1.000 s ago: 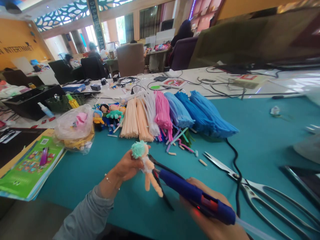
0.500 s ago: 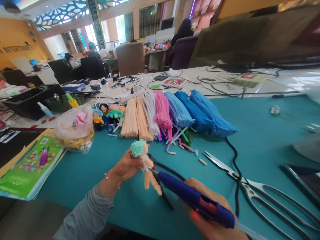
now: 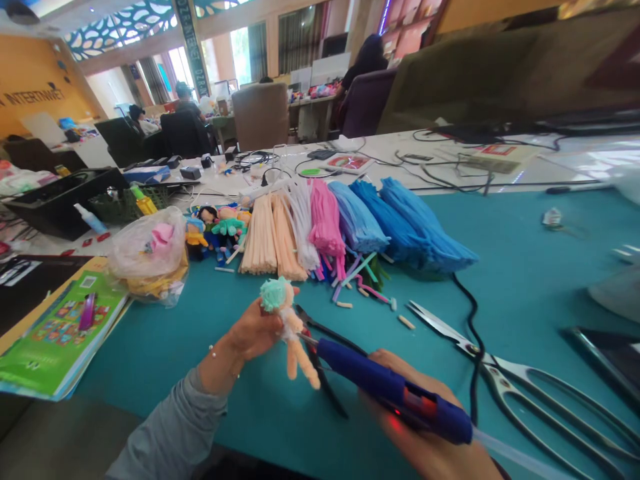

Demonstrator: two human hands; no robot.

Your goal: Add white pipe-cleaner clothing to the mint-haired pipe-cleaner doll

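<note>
Doll (image 3: 293,328) likely light, soft, bendy; my left grip (image 3: 255,331) holds it mid-body, exact contact unclear. Right grip (image 3: 426,448) wraps glue gun (image 3: 360,371): rigid, keep off nozzle (image 3: 309,341).

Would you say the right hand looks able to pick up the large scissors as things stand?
Probably not: the right hand holds the blue glue gun, and a black cord crosses the scissors.

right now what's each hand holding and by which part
Left hand: the doll, by its upper body. Right hand: the glue gun, by its rear part.
</note>
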